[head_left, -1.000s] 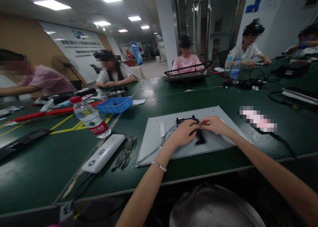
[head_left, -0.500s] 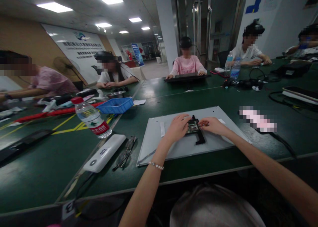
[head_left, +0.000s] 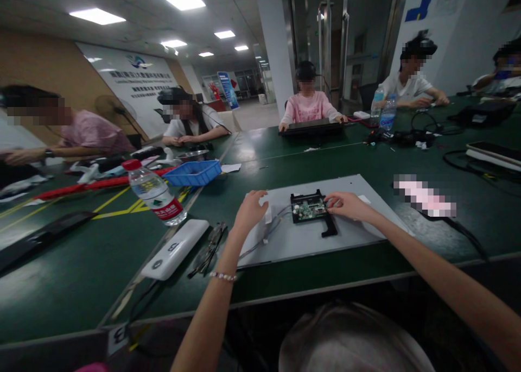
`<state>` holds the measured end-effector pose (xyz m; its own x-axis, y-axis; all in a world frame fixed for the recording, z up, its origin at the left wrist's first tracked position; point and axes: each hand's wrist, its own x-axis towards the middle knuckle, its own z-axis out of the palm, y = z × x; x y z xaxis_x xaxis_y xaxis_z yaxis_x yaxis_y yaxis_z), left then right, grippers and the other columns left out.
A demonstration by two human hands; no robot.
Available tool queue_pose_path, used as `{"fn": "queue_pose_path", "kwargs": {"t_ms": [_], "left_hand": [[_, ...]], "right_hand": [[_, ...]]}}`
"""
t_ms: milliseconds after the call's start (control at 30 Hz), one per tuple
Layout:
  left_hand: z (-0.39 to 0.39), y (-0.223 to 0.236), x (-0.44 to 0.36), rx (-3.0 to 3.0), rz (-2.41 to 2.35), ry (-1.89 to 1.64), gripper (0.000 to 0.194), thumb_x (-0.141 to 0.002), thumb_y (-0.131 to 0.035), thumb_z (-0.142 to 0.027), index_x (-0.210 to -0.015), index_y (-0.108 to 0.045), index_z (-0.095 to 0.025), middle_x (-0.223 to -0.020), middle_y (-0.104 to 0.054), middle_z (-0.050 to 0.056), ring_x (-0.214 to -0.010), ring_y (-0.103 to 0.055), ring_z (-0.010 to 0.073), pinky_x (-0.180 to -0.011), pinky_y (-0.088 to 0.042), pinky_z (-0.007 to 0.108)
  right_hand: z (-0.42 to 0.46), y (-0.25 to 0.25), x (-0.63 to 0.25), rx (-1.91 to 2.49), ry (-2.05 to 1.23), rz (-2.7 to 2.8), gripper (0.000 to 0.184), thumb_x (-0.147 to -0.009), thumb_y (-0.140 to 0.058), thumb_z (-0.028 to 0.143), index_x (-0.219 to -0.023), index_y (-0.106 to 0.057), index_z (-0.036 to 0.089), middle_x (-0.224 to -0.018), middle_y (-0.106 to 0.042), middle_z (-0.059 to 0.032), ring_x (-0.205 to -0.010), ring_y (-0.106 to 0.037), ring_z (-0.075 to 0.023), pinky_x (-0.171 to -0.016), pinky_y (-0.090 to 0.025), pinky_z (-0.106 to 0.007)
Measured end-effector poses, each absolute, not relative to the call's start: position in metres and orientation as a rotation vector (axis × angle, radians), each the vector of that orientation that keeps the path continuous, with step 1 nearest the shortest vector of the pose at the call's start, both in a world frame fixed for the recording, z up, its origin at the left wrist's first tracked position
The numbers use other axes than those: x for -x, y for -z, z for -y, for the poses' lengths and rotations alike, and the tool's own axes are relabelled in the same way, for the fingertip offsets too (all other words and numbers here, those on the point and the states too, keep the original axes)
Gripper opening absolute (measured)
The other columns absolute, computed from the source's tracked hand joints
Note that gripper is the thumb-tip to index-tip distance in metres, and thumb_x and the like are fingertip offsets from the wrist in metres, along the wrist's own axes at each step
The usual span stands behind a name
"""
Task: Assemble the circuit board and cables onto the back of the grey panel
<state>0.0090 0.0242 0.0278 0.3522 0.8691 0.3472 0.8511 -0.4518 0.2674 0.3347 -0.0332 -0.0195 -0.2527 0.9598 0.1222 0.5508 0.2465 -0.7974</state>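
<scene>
A flat grey panel (head_left: 285, 246) lies in front of me. On it sits a black plastic frame (head_left: 329, 226) with a green circuit board (head_left: 311, 210) inside. My right hand (head_left: 345, 206) has its fingertips closed at the frame's right edge; the exact grip is partly hidden. Over the panel's left part, my left hand (head_left: 250, 211) is apart from the frame, its fingers curved and the thumb separated, holding nothing visible. Beside that hand are a white strip (head_left: 268, 213) and thin grey wires (head_left: 272, 229) running from the board's left side.
Left of the panel lie eyeglasses (head_left: 209, 249) and a white power bank (head_left: 176, 250). Behind them stand a water bottle (head_left: 157, 194) and a blue tray (head_left: 192, 174). A pixelated pink item (head_left: 425, 197) lies to the right. Several people sit around the green table (head_left: 260, 153).
My left hand has moved left off the circuit board, uncovering the board and its wires. The right hand stays at the frame's right edge. The view has shifted slightly.
</scene>
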Motion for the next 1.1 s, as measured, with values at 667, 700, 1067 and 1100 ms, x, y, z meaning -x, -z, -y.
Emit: {"fn": "queue_pose_path", "kwargs": {"t_ms": [667,700,1067,1100], "left_hand": [[-0.023,-0.023,0.002,-2.089,-1.540,-1.094,0.022,-0.075,-0.054,-0.033,-0.079,-0.068,-0.017,-0.076,-0.069,0.004,-0.068,-0.062,0.0170,-0.064,-0.047,0.026],[-0.021,-0.026,0.002,-2.059,-1.522,-1.128,0.023,-0.074,-0.055,-0.035,-0.079,-0.067,-0.016,-0.076,-0.069,0.004,-0.067,-0.062,0.0169,-0.064,-0.047,0.026],[0.011,-0.023,-0.010,-2.217,-1.555,-0.937,0.016,-0.078,-0.051,-0.023,-0.080,-0.065,-0.016,-0.073,-0.067,0.003,-0.070,-0.063,0.0170,-0.066,-0.046,0.026],[0.013,-0.022,-0.010,-2.229,-1.595,-0.906,0.016,-0.079,-0.050,-0.022,-0.081,-0.065,-0.016,-0.074,-0.067,0.003,-0.072,-0.062,0.0173,-0.067,-0.047,0.026]], "right_hand": [[0.030,0.022,-0.349,1.550,-0.352,1.902,0.026,-0.081,-0.057,0.022,-0.106,-0.063,0.017,-0.094,-0.068,-0.0063,-0.078,-0.062,-0.0172,-0.072,-0.047,-0.028],[0.032,0.018,-0.348,1.531,-0.329,1.899,0.026,-0.082,-0.055,0.021,-0.106,-0.063,0.017,-0.095,-0.068,-0.0069,-0.079,-0.062,-0.0173,-0.073,-0.047,-0.029],[0.064,-0.027,-0.277,1.128,-0.291,2.208,0.032,-0.087,-0.049,0.019,-0.118,-0.057,0.019,-0.118,-0.058,-0.0088,-0.106,-0.055,-0.0213,-0.092,-0.045,-0.038],[0.068,-0.028,-0.268,1.089,-0.271,2.265,0.033,-0.087,-0.049,0.019,-0.119,-0.056,0.020,-0.120,-0.058,-0.0090,-0.109,-0.054,-0.0221,-0.093,-0.044,-0.039]]}}
